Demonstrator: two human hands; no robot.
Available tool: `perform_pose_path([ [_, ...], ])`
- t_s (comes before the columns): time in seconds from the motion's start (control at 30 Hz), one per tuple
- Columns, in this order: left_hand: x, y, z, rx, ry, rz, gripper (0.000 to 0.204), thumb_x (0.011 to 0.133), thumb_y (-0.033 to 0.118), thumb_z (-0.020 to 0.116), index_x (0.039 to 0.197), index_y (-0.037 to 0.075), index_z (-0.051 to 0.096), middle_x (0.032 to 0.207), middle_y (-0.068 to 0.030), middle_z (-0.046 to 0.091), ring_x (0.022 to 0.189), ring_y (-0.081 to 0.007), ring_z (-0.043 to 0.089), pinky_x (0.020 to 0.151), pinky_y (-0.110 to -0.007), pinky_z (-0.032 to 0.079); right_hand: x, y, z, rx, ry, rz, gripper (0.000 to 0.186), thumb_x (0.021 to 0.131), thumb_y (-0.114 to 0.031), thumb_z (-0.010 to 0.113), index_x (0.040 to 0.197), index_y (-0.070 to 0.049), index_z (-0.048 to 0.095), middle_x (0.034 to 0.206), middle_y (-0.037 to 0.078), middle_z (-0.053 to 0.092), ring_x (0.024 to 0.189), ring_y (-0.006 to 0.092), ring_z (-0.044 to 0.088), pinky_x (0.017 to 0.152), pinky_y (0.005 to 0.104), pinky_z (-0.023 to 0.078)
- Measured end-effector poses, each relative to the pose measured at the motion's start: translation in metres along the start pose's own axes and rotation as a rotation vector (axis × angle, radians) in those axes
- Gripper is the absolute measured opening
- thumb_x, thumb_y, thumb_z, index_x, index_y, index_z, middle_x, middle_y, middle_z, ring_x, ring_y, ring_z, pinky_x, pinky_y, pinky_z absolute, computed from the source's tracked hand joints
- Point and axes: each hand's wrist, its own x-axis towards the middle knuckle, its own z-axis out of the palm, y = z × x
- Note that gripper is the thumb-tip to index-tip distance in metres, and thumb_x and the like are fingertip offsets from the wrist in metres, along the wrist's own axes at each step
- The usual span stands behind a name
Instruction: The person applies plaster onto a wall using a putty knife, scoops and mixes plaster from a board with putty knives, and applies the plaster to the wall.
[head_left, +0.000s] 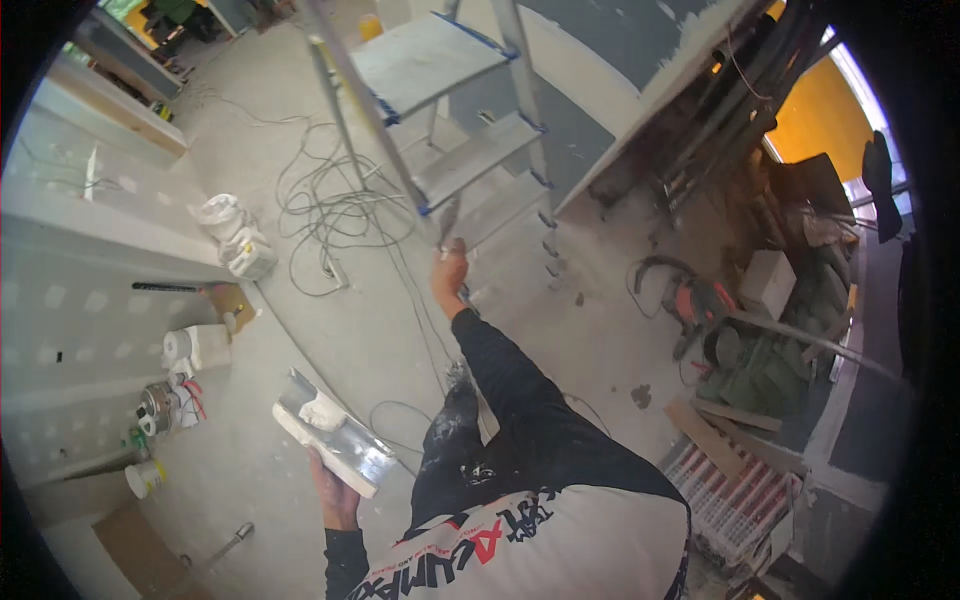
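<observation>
My left hand [338,493] grips the underside of a long metal plaster trough [335,432] with a lump of white filler in it, held low on my left. My right hand [449,270] reaches up and forward on a black-sleeved arm. It is closed on the rail of an aluminium stepladder [440,120], and a thin blade-like tool seems to stick up from the fist. The ladder's flat steps rise toward the top of the view.
Loose cables [330,215] lie tangled on the concrete floor left of the ladder. Rolls, cans and a white cup [146,478] sit along the plasterboard wall [70,300] at left. A red power tool [695,300], boards and stacked material crowd the right.
</observation>
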Motion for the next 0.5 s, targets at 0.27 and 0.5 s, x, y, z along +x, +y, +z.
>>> perform_pose_path([
  [0.27,0.001,-0.047,0.070,0.011,-0.060,0.057,0.065,0.103,0.053,0.043,0.151,0.011,0.032,0.147,-0.0111,0.046,0.133,-0.0313,0.046,0.112,-0.048,0.039,0.027,0.031,-0.112,0.282,-0.514,-0.073,0.060,0.086,-0.016,0.068,0.137,0.009,0.047,0.142,0.032,0.046,0.136,0.0427,0.041,0.117,0.0442,0.031],
  [0.5,-0.006,-0.115,0.165,-0.100,-0.249,0.195,0.063,0.105,0.050,0.040,0.151,0.008,0.032,0.144,-0.0128,0.047,0.130,-0.0309,0.049,0.109,-0.049,0.043,0.004,0.258,-0.352,0.096,-0.570,-0.175,0.043,0.088,-0.015,0.069,0.126,0.000,0.059,0.120,0.021,0.064,0.111,0.0365,0.061,0.095,0.0420,0.048],
])
